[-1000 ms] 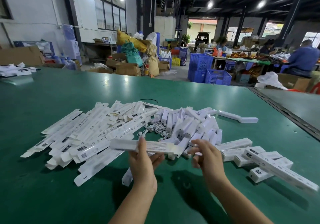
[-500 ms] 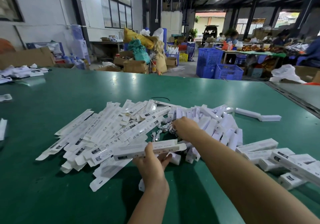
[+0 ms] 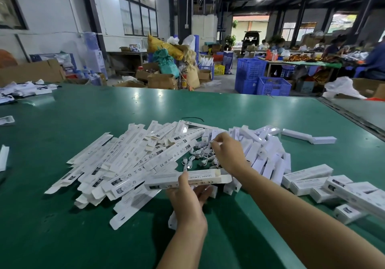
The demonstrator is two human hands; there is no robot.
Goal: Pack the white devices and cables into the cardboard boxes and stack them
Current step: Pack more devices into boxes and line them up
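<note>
While the left hand (image 3: 187, 204) grips a long white printed cardboard box (image 3: 162, 183) by its middle, thumb on top, the right hand (image 3: 227, 156) just beyond it pinches into a tangle of thin white cables (image 3: 196, 158). Flat unfolded white cartons (image 3: 116, 160) crowd the green table (image 3: 52, 237) left of both hands; white stick-shaped devices (image 3: 264, 150) and filled boxes (image 3: 306, 175) lie right.

A packing workshop: green worktable (image 3: 62, 227), blue crates (image 3: 273, 86), cardboard cartons (image 3: 161, 81).
</note>
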